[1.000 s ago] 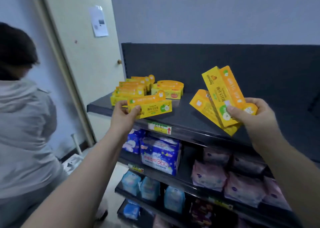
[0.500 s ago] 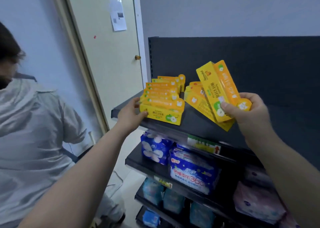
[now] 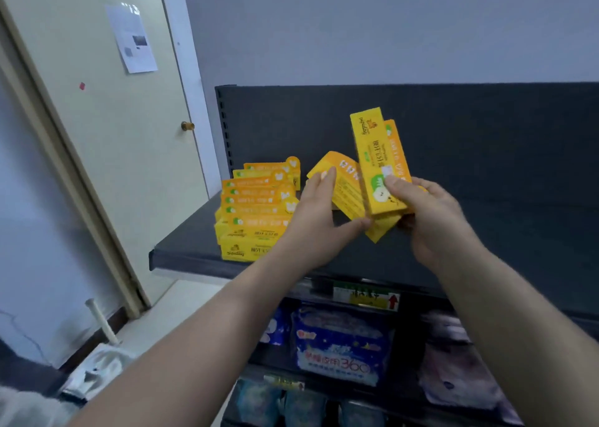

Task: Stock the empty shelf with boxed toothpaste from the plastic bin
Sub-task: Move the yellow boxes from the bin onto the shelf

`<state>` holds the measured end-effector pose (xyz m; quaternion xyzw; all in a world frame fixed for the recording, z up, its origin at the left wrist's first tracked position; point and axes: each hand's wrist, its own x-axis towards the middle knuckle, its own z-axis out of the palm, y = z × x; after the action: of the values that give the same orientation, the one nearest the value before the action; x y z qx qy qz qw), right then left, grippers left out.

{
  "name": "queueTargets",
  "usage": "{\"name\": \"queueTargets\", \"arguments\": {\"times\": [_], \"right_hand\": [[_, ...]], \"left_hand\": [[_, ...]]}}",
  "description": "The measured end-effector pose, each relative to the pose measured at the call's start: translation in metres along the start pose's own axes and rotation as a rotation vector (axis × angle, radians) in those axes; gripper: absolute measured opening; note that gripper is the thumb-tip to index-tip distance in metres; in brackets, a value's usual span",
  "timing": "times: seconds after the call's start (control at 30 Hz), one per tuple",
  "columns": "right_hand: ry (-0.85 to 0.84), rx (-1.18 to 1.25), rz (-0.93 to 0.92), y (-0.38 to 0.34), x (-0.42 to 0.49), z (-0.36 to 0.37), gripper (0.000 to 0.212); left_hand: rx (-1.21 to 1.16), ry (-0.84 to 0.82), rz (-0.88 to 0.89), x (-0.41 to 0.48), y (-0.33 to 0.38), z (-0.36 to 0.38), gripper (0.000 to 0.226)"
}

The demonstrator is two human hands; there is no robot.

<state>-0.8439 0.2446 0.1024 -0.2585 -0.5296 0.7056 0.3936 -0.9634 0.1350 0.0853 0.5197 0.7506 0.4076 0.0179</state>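
Observation:
Several yellow-orange toothpaste boxes (image 3: 256, 212) lie stacked in rows at the left end of the dark top shelf (image 3: 194, 248). My right hand (image 3: 431, 212) grips a fan of the same boxes, the front box (image 3: 376, 161) standing upright above the shelf. My left hand (image 3: 321, 212) has its fingers and thumb around the leftmost box of that fan (image 3: 343, 180), which tilts to the left. The plastic bin is out of sight.
The shelf's dark back panel (image 3: 453, 128) rises behind the boxes. Lower shelves hold blue packs (image 3: 337, 345) and pink packs (image 3: 460, 371). A cream door (image 3: 107, 135) with a paper note stands left; another person's grey sleeve (image 3: 22, 407) shows at bottom left.
My left hand set its box down on the stack at the shelf's left end, then moved right to the boxes in my right hand. The view shifted right.

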Motion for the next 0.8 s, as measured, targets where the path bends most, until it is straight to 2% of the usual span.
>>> {"name": "queueTargets", "arguments": {"times": [0.07,0.13,0.3,0.37,0.43,0.5,0.57,0.63,0.7,0.8], "right_hand": [[-0.07,0.054,0.061,-0.006,0.002,-0.004,0.049],[-0.136,0.118,0.119,-0.01,0.003,-0.007,0.033],[-0.241,0.145,0.186,-0.014,0.003,-0.007,0.022],[-0.279,0.134,0.19,-0.017,0.005,-0.009,0.02],[-0.299,0.114,0.182,-0.023,0.009,-0.011,0.022],[-0.294,0.091,0.14,-0.03,0.015,-0.014,0.038],[-0.218,0.084,0.044,-0.039,0.023,-0.019,0.05],[-0.113,0.068,-0.059,-0.048,0.032,-0.027,0.046],[-0.052,0.015,-0.12,-0.052,0.041,-0.034,0.041],[-0.008,-0.139,-0.149,-0.043,0.054,-0.038,0.043]], "left_hand": [[0.006,-0.075,0.039,0.001,0.003,0.008,0.116],[-0.013,-0.083,0.052,0.001,0.004,0.018,0.123],[-0.098,0.146,0.085,0.012,0.005,0.044,0.12],[-0.11,0.194,0.101,0.019,0.004,0.048,0.11],[-0.071,0.226,0.183,0.025,0.002,0.05,0.089],[-0.068,0.279,0.24,0.027,0.002,0.049,0.068],[-0.161,0.332,0.162,0.028,0.006,0.036,0.051],[-0.275,0.358,0.005,0.032,0.003,0.013,0.031],[-0.5,0.343,-0.112,0.038,-0.007,-0.015,0.012],[-0.755,0.31,-0.204,0.042,-0.024,-0.047,0.01]]}}
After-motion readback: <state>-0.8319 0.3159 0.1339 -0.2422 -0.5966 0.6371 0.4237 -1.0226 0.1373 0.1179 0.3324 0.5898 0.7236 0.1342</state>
